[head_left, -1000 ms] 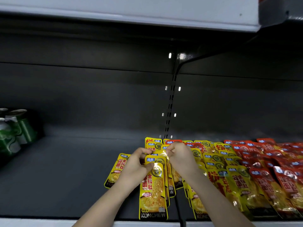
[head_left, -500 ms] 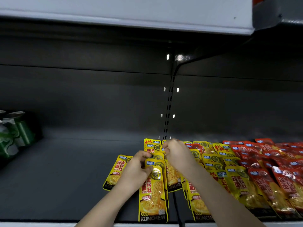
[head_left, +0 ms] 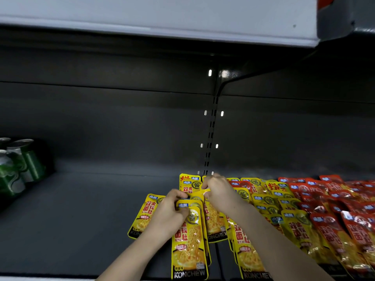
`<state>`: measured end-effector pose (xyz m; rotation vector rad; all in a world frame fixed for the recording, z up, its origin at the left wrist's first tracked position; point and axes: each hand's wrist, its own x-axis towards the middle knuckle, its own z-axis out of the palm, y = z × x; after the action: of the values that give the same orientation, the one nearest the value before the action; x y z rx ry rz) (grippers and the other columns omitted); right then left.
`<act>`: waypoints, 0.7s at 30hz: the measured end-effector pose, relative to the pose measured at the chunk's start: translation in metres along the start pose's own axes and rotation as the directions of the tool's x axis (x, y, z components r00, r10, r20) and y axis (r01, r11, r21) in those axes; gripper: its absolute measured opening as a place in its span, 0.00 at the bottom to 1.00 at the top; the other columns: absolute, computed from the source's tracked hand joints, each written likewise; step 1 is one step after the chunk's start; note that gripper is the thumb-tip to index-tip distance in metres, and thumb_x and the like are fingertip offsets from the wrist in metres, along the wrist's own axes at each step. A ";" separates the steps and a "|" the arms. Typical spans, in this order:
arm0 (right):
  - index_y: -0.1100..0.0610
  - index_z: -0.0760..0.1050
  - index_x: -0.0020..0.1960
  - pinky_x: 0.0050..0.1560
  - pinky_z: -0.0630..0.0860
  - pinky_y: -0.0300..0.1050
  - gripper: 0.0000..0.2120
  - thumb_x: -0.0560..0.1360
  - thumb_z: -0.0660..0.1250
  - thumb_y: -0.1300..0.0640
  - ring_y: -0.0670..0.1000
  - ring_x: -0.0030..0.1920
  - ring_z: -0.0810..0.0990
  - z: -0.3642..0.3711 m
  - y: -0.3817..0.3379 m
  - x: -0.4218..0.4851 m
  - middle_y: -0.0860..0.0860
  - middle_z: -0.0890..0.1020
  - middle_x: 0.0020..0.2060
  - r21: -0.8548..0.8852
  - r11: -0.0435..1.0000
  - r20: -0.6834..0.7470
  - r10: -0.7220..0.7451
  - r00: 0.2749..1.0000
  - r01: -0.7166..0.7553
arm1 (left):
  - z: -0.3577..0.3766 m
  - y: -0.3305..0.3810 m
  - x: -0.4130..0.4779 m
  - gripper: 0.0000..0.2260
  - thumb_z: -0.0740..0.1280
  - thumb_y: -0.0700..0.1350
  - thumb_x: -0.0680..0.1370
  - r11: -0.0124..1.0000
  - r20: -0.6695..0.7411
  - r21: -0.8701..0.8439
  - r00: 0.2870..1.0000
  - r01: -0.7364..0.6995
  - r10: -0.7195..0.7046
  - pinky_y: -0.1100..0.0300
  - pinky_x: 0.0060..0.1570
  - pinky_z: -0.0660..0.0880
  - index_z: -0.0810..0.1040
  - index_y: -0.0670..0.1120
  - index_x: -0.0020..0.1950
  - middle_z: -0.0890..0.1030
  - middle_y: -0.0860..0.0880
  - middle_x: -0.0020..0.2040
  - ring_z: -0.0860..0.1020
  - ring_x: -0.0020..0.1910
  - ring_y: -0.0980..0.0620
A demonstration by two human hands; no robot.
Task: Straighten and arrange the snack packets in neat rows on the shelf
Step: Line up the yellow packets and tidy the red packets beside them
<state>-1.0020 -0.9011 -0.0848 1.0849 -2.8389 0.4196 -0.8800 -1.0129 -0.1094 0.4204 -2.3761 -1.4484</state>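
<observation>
Though hardly shifted from half a second ago, still grips with the left hand [head_left: 170, 209] the top of the front yellow packet [head_left: 188, 246], thumb across its face and fingers curled behind it. Front yellow packet lying lengthwise at the near edge of the shelf [head_left: 81, 220], bottom end at the lip. Pinches with the right hand [head_left: 219, 191], fingers curled tight, the top of a second yellow packet [head_left: 213, 222] just beyond and to the right, its left side tucked beneath the front one. Against a second ago, hands no longer bunched together over one spot: right hand now farther back and apart from the left, second yellow packet drawn out to the right from behind the front one and showing more of its face. Just left of the left hand, a loose yellow packet [head_left: 145, 214] lying slanted on the shelf, placed as before. Beyond the hands, a far yellow packet [head_left: 188, 182] flat toward the back. To the right, overlapping rows of yellow packets [head_left: 265, 201], then red packets [head_left: 334, 197] farther right, both unchanged. At the far left, green cans [head_left: 18, 171] standing toward the back of the shelf, also as before.
</observation>
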 end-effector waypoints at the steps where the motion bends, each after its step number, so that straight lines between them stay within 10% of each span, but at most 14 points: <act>1: 0.58 0.76 0.60 0.59 0.69 0.46 0.12 0.77 0.66 0.58 0.56 0.62 0.72 0.001 0.000 0.001 0.57 0.73 0.60 0.022 1.000 -0.016 0.015 1.000 -0.014 | 0.000 0.000 0.000 0.10 0.64 0.38 0.76 1.000 0.001 0.013 1.000 -0.006 0.006 0.61 0.33 0.71 0.72 0.52 0.53 0.77 0.55 0.49 0.75 0.34 0.52; 12: 0.64 0.81 0.44 0.48 0.76 0.45 0.11 0.75 0.60 0.68 0.55 0.50 0.81 0.001 -0.007 0.017 0.58 0.82 0.49 0.262 0.960 -0.057 0.118 0.991 -0.099 | 0.003 -0.003 -0.001 0.11 0.66 0.41 0.76 0.994 0.013 0.074 0.997 -0.079 0.079 0.56 0.49 0.75 0.71 0.57 0.50 0.76 0.54 0.49 0.77 0.47 0.54; 21: 0.63 0.75 0.35 0.45 0.78 0.47 0.11 0.74 0.59 0.70 0.58 0.46 0.80 0.004 -0.008 0.019 0.62 0.81 0.46 0.214 0.976 -0.031 0.037 0.999 -0.030 | 0.004 -0.006 0.002 0.10 0.66 0.41 0.77 0.991 -0.012 0.100 0.996 -0.087 0.089 0.65 0.40 0.70 0.71 0.54 0.52 0.75 0.54 0.47 0.76 0.45 0.56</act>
<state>-1.0107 -0.9200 -0.0840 1.0514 -2.8359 0.7541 -0.8832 -1.0137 -0.1163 0.3461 -2.4285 -1.2877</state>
